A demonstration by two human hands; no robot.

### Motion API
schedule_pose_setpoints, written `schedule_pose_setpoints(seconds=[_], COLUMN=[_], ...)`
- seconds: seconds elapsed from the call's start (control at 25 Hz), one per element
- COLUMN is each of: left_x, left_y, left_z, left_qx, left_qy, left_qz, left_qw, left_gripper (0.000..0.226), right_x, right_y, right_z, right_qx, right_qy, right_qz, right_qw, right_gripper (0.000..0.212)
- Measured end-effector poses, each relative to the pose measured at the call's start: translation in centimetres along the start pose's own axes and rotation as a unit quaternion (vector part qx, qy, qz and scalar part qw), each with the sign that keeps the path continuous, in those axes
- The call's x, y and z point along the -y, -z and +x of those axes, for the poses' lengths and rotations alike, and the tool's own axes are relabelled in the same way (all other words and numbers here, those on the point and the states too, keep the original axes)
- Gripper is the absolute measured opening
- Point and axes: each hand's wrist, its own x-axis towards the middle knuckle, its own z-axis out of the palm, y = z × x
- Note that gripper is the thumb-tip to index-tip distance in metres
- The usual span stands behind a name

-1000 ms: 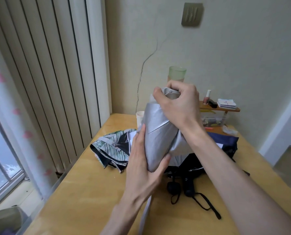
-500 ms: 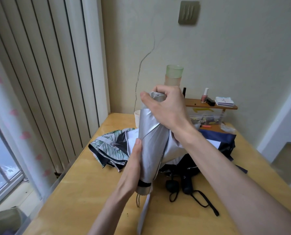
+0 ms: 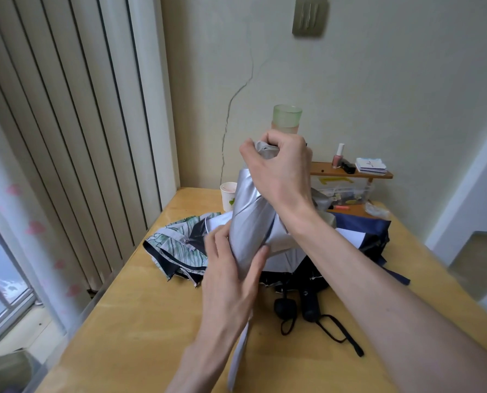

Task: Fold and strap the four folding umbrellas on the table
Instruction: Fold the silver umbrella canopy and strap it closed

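A silver folding umbrella [image 3: 249, 222] stands upright above the table, its canopy gathered into a roll. My right hand [image 3: 280, 168] grips its top end, fingers curled over the cloth. My left hand [image 3: 231, 270] wraps the lower part of the roll, thumb on the front. Its silver strap [image 3: 238, 361] hangs down below my left wrist. Behind lie a leaf-patterned umbrella [image 3: 179, 245], a navy umbrella [image 3: 370, 234] and a black umbrella [image 3: 299, 279] with two dark handles [image 3: 297, 306] and wrist loops.
The wooden table [image 3: 140, 321] has a paper cup [image 3: 228, 195] at its far edge. A green-topped tumbler [image 3: 287, 119] rises behind my right hand. A small shelf [image 3: 350, 174] with a nail-polish bottle and cards stands at the back right. Vertical blinds hang left.
My left hand slid down to the umbrella's base half a second ago and has come back up around the lower canopy. My right hand stays on the top end.
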Motion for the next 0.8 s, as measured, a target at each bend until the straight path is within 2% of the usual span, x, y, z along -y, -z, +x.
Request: schedule_pose_setpoints(seconds=[0.12,0.2,0.36,0.56,0.8], left_x=[0.6,0.9,1.5,1.5,1.7], left_y=[0.2,0.1,-0.3,-0.4,-0.5], left_z=[0.4,0.2,0.0,0.0,0.4], left_qx=[-0.029,-0.048,-0.051,-0.036,-0.034], left_qy=[-0.009,0.004,-0.007,-0.001,0.023], left_qz=[0.014,-0.005,0.003,-0.088,-0.166], left_qw=[0.999,0.999,0.999,0.995,0.985], left_gripper=[0.077,0.082,0.062,0.064,0.028], right_x=[-0.2,-0.2,-0.1,-1.1,-2.5], right_y=[-0.1,-0.3,-0.3,0.7,2.4], right_z=[0.1,0.0,0.1,0.5,1.4], right_qx=[-0.016,-0.013,0.023,0.128,0.269], right_qy=[-0.009,-0.008,-0.015,-0.032,-0.008], right_qz=[0.016,0.022,0.052,0.110,0.083], right_qw=[1.000,1.000,0.998,0.985,0.960], right_gripper=[0.049,0.048,0.052,0.051,0.033])
